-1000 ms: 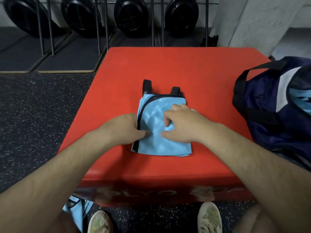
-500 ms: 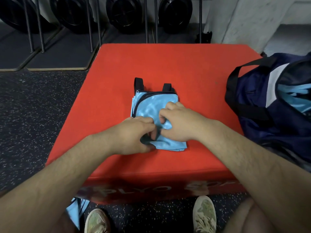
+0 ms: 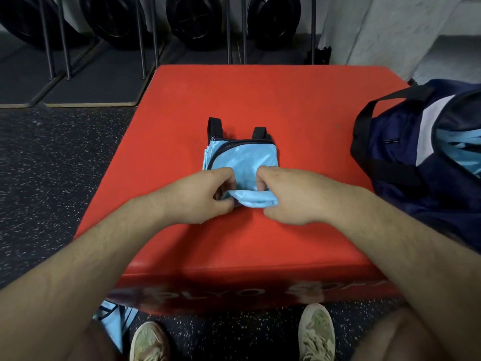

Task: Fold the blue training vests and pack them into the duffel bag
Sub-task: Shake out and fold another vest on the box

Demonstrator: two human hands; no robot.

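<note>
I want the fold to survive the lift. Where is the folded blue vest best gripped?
Likely the near doubled edge of the folded blue vest, from the person's side: left hand and right hand pinch the layers there, while the far end carries loose black straps.

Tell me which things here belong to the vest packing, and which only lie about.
Job: folded blue vest, gripped by left hand and right hand; navy duffel bag, blue vests inside.
Lying about: red plyo box; floor mats; round black gym machines.
</note>
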